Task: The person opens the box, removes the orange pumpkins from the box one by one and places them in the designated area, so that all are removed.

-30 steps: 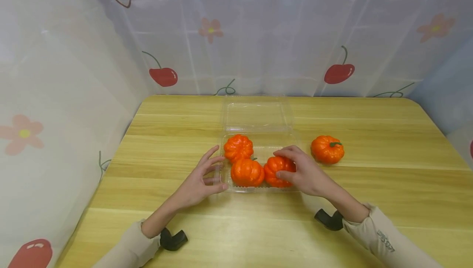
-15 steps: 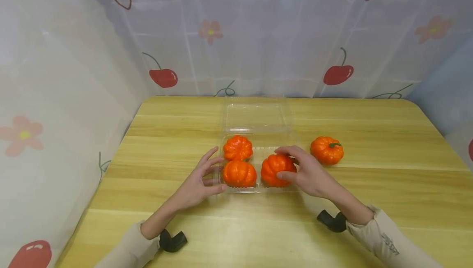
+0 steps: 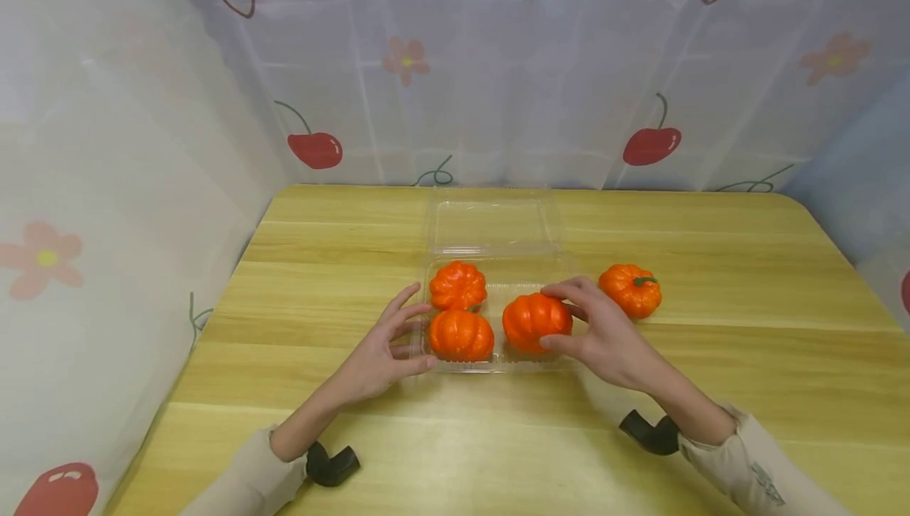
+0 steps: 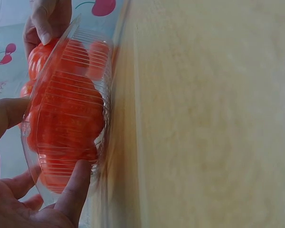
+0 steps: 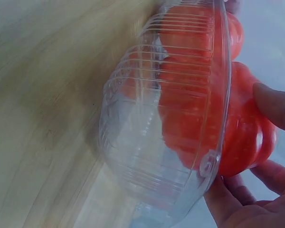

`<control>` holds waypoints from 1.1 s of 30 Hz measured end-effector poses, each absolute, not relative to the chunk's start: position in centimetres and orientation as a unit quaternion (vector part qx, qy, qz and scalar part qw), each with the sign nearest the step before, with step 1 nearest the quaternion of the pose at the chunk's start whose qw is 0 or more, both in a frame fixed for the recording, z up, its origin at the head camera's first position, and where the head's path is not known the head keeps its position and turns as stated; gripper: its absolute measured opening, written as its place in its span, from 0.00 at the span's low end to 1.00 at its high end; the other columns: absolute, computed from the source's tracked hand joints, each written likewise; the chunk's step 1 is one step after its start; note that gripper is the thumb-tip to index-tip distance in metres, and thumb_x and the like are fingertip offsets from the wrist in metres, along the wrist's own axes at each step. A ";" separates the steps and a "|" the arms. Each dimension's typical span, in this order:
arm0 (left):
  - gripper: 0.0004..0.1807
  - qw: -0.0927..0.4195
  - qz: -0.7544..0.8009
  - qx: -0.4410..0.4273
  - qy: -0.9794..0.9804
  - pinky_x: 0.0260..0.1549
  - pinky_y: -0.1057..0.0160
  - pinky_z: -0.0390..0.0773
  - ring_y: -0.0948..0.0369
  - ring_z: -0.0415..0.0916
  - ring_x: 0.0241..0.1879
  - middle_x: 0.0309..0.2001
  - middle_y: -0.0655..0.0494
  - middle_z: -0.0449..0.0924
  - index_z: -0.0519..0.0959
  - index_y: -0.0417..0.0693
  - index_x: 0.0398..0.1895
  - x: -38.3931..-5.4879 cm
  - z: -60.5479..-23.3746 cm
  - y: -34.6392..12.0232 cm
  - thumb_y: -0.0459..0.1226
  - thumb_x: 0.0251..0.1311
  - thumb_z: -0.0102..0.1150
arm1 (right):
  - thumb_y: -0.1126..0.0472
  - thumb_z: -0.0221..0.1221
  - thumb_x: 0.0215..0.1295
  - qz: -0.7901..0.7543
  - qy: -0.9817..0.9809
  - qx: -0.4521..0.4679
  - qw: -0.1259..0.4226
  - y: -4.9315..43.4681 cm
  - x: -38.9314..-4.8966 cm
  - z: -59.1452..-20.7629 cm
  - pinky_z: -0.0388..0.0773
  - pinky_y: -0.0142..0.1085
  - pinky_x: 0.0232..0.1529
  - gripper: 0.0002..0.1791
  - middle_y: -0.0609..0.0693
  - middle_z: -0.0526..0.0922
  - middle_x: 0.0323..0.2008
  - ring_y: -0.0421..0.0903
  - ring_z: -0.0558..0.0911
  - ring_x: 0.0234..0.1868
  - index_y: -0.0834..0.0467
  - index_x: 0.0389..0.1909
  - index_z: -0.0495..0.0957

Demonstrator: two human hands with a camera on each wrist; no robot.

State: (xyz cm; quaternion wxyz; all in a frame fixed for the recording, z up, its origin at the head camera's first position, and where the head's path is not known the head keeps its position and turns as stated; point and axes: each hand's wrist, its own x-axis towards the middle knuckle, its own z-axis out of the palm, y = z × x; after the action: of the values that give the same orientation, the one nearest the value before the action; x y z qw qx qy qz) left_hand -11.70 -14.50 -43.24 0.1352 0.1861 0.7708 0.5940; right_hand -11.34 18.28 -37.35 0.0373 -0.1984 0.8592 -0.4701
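A clear plastic clamshell container (image 3: 529, 269) lies with its lid (image 3: 498, 225) folded back on the wooden table. On its left side sit two small orange pumpkins, a rear one (image 3: 458, 285) and a front one (image 3: 462, 335). My right hand (image 3: 604, 336) grips a third pumpkin (image 3: 535, 322) at the container's front right, thumb in front and fingers behind. In the right wrist view this pumpkin (image 5: 247, 128) stands partly above the rim. My left hand (image 3: 377, 346) touches the container's left side with extended, spread fingers; a finger (image 4: 76, 190) lies along the ribbed wall.
Another orange pumpkin (image 3: 630, 291) with a green stem sits on the table (image 3: 746, 303), right of the container and behind my right hand. A patterned curtain (image 3: 498, 89) hangs behind the table, with more fabric at the sides. Black curved pieces (image 3: 332, 465) are attached at my sleeves.
The front left pumpkin has shifted left, opening a gap to the gripped one. That one is now tilted and a bit higher, my right hand having moved slightly right. The left hand has stayed put.
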 end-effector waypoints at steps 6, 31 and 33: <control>0.46 0.137 0.596 0.187 0.769 0.56 0.51 0.76 0.41 0.62 0.67 0.75 0.50 0.50 0.56 0.47 0.76 -11.8 -43.3 -14.5 0.31 0.56 0.70 | 0.71 0.72 0.53 -0.486 0.846 -0.220 0.011 19.0 -11.2 -37.5 0.72 0.53 0.60 0.29 0.55 0.75 0.54 0.51 0.74 0.55 0.64 0.57 0.74; 0.45 0.138 0.596 0.190 0.768 0.56 0.53 0.76 0.41 0.62 0.67 0.76 0.50 0.48 0.56 0.46 0.76 -11.6 -43.2 -14.5 0.31 0.58 0.69 | 0.70 0.70 0.56 -0.485 0.842 -0.236 -0.025 21.0 -9.3 -36.9 0.82 0.42 0.48 0.33 0.51 0.74 0.54 0.41 0.75 0.52 0.59 0.63 0.71; 0.46 0.137 0.596 0.190 0.768 0.56 0.52 0.76 0.41 0.62 0.67 0.75 0.49 0.49 0.55 0.46 0.76 -11.6 -43.2 -14.4 0.31 0.58 0.69 | 0.70 0.69 0.57 -0.493 0.837 -0.236 -0.020 21.3 -9.2 -36.8 0.82 0.40 0.48 0.33 0.52 0.74 0.56 0.39 0.76 0.53 0.60 0.64 0.69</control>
State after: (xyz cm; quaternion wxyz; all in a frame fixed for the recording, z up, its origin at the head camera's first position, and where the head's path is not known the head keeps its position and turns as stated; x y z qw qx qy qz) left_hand -11.57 -14.43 -43.17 0.1371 0.1902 0.7684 0.5955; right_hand -9.19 21.28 -36.81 -0.0203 -0.2355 0.8374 -0.4929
